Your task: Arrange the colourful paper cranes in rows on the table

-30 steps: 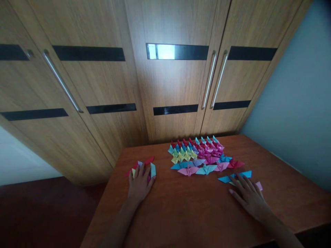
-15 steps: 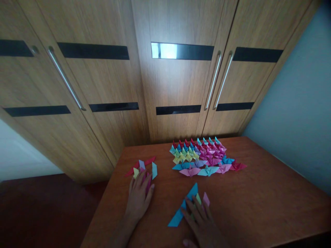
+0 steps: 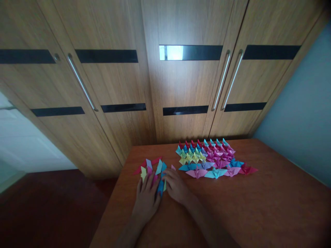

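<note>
While between left hand [image 3: 147,199] and right hand [image 3: 176,186], blue paper [image 3: 160,188].

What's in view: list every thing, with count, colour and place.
paper cranes: dozens, overlapping, mixed colours; rows toward the table's back
flat folded papers: several, mixed colours; under and around the hands
table: one, reddish brown; under the papers
cabinet: one, wood brown; behind the table
black strips: eight, black; on the cabinet
bar handles: three, silver; on the cabinet
round fitting: one, greyish; cabinet's upper left
wall: one, blue-grey; picture right
panelled surface: one, white; picture left
floor: dark red; lower left
left hand: one, bare; over flat papers
right hand: one, bare; fingertips at a blue paper
</note>
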Demonstrator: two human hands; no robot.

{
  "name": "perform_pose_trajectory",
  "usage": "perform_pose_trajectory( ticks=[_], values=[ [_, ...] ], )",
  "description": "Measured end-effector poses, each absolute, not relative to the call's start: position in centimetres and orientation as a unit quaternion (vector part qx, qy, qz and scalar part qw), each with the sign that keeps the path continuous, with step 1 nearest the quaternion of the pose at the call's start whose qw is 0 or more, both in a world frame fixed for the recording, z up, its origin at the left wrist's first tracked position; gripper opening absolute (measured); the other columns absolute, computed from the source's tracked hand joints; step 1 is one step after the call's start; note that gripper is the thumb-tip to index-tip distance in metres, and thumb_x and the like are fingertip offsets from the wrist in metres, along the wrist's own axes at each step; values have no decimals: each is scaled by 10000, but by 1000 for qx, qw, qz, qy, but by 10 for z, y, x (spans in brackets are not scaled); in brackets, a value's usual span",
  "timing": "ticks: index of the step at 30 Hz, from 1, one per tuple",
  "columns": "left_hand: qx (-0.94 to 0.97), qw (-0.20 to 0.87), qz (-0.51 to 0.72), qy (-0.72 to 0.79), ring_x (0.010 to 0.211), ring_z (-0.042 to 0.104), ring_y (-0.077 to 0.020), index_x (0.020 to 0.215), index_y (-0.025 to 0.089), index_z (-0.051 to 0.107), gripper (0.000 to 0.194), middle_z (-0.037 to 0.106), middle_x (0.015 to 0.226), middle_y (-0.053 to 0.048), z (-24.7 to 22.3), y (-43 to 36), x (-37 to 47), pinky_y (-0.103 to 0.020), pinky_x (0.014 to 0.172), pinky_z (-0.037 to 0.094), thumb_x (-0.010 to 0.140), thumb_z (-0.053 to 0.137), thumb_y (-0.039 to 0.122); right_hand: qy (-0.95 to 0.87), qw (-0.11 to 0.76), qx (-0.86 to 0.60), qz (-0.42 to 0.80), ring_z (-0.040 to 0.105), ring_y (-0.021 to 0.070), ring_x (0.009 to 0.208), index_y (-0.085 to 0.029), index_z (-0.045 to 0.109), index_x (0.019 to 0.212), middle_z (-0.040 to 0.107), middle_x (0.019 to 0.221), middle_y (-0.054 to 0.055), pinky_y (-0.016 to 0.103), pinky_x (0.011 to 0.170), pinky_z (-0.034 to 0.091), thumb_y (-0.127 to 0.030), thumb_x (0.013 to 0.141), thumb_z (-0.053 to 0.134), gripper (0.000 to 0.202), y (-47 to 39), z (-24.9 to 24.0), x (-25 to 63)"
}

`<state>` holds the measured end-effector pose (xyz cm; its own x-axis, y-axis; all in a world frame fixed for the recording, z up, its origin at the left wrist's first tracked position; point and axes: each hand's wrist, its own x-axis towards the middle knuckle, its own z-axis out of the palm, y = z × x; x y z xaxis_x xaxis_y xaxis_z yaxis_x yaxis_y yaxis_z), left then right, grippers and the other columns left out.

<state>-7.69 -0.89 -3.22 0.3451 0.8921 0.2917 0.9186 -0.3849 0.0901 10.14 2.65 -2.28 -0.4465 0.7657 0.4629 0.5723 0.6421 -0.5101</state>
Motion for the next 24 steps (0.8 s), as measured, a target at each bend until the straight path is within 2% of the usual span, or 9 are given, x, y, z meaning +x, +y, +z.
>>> perform_pose_trajectory(
  ticks=[5, 12, 15, 19, 21, 24],
  values=[
    [-807, 44, -127, -576, 1364, 233, -301, 1390, 276, 376, 540, 302, 1489, -77, -31, -3, -78, -531, 1079, 187, 865, 442, 381, -837, 332, -419, 115, 431, 222, 1187, -204, 570, 1116, 515, 1220, 87, 442, 1025, 365, -29, 779, 439, 402, 7, -31, 119],
    [-776, 61, -102, -619, 1347, 252, -337, 1320, 238, 484, 548, 345, 1462, -113, -30, 16, -94, -547, 1070, 166, 837, 461, 495, -835, 316, -439, 97, 332, 235, 1302, -198, 527, 1219, 459, 1339, 81, 473, 1084, 312, -59, 783, 447, 464, -9, -29, 139],
    [-763, 66, -106, -634, 1356, 218, -356, 1319, 232, 484, 576, 333, 1465, -116, -30, 21, -99, -559, 1066, 159, 820, 476, 520, -823, 332, -450, 100, 384, 227, 1274, -212, 530, 1225, 488, 1325, 79, 451, 1058, 365, -107, 817, 449, 430, -20, -25, 151],
    [-769, 90, -171, -610, 1366, 191, -346, 1324, 231, 464, 560, 302, 1476, -104, -19, 21, -89, -549, 1079, 159, 831, 477, 497, -776, 383, -495, 74, 497, 227, 1177, -231, 544, 1218, 560, 1242, 88, 418, 974, 459, -204, 870, 443, 363, -32, -26, 185],
    [-788, 81, -208, -574, 1360, 211, -327, 1333, 248, 439, 544, 314, 1468, -87, -10, 21, -71, -535, 1079, 191, 839, 483, 471, -733, 413, -539, 39, 535, 230, 1124, -235, 559, 1187, 587, 1191, 89, 415, 940, 480, -259, 886, 445, 323, -32, -27, 209],
    [-809, 29, -238, -537, 1312, 311, -302, 1363, 241, 379, 573, 354, 1436, -96, 3, 23, -30, -493, 1048, 280, 840, 501, 439, -672, 431, -602, -31, 514, 245, 1133, -222, 531, 1204, 564, 1203, 103, 438, 949, 455, -343, 891, 458, 343, -22, -24, 247]
  ],
)
